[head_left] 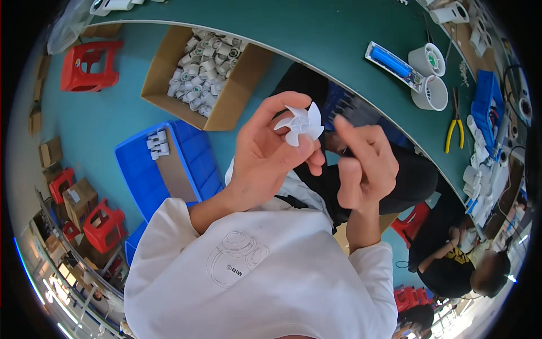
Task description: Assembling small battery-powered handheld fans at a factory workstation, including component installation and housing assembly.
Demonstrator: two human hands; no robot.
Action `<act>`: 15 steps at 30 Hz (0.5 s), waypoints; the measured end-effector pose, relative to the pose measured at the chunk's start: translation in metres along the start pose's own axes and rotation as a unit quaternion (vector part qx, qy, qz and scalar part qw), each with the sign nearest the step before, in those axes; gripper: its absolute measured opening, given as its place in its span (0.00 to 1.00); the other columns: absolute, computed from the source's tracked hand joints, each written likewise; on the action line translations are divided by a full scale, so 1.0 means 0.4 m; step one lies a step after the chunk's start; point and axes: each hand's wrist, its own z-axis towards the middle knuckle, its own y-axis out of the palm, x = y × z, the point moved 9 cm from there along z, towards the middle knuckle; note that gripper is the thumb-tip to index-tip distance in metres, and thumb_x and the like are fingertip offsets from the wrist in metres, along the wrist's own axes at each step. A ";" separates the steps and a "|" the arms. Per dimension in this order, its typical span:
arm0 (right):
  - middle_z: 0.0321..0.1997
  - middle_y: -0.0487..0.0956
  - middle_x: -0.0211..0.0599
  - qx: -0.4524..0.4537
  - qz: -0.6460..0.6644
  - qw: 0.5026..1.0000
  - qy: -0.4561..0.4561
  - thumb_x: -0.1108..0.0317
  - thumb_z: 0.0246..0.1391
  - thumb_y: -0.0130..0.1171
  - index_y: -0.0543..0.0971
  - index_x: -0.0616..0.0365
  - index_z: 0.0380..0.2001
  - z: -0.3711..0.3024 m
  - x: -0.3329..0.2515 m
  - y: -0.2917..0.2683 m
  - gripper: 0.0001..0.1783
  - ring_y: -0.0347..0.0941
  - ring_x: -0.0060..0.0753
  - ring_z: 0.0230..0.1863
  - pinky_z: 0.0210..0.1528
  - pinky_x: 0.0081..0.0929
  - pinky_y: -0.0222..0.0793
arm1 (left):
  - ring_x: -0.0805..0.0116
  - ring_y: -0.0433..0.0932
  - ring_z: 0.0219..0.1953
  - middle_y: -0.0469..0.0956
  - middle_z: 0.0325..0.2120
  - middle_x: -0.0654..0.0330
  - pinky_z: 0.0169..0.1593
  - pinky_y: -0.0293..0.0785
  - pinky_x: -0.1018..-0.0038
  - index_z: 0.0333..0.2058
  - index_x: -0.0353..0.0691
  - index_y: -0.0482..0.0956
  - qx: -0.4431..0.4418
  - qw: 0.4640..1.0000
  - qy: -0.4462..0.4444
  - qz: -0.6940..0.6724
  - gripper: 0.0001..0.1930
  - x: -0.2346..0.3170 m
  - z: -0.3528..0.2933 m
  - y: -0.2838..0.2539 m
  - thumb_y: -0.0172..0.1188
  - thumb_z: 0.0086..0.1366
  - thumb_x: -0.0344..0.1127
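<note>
A small white fan blade wheel (pixel 305 120) with several curved blades is pinched between the thumb and fingers of my left hand (pixel 264 150), above my lap. Just right of it hovers my right hand (pixel 370 164), apart from the wheel. Its index finger and thumb are spread from each other, with nothing visible between them; the other fingers curl partly out of sight. On the green workbench (pixel 333 42) beyond lie a white housing with a blue cylindrical battery (pixel 390 61) and two round white cups (pixel 430 93). Yellow-handled pliers (pixel 455 121) rest to their right.
A cardboard box (pixel 152 85) full of small white parts stands on the floor at the upper left. Below it sits a blue crate (pixel 135 161). Red stools (pixel 90 65) stand farther left. A blue bin (pixel 486 96) is at the right; another person (pixel 451 254) sits at lower right.
</note>
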 end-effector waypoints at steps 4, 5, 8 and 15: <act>0.27 0.77 0.40 0.007 0.008 0.999 -0.049 0.76 0.36 0.63 0.83 0.65 0.43 0.008 -0.017 0.007 0.24 0.68 0.28 0.20 0.21 0.20 0.62 | 0.71 0.77 0.29 0.78 0.32 0.56 0.30 0.75 0.75 0.61 0.39 0.59 -0.013 0.998 -0.013 -0.052 0.27 0.000 -0.008 0.024 0.58 0.66 0.33; 0.26 0.77 0.40 0.017 0.006 0.998 -0.066 0.76 0.33 0.66 0.83 0.65 0.42 0.011 -0.020 0.008 0.24 0.67 0.29 0.19 0.20 0.20 0.62 | 0.71 0.77 0.28 0.78 0.32 0.56 0.29 0.75 0.76 0.61 0.39 0.58 -0.002 0.998 -0.026 -0.064 0.28 -0.006 -0.010 0.023 0.58 0.66 0.34; 0.27 0.78 0.46 -0.014 -0.010 0.995 -0.098 0.78 0.46 0.59 0.80 0.73 0.43 0.015 -0.027 0.016 0.18 0.68 0.28 0.19 0.21 0.22 0.58 | 0.71 0.78 0.28 0.79 0.33 0.56 0.29 0.75 0.77 0.61 0.38 0.58 -0.032 0.997 -0.021 -0.067 0.28 -0.011 -0.010 0.021 0.58 0.67 0.34; 0.26 0.78 0.38 0.007 -0.002 0.997 -0.072 0.76 0.33 0.67 0.84 0.63 0.41 0.024 -0.022 0.015 0.23 0.67 0.29 0.18 0.19 0.21 0.60 | 0.71 0.78 0.29 0.79 0.33 0.56 0.29 0.75 0.77 0.62 0.36 0.57 -0.043 0.997 -0.013 -0.063 0.28 -0.015 -0.009 0.022 0.58 0.67 0.33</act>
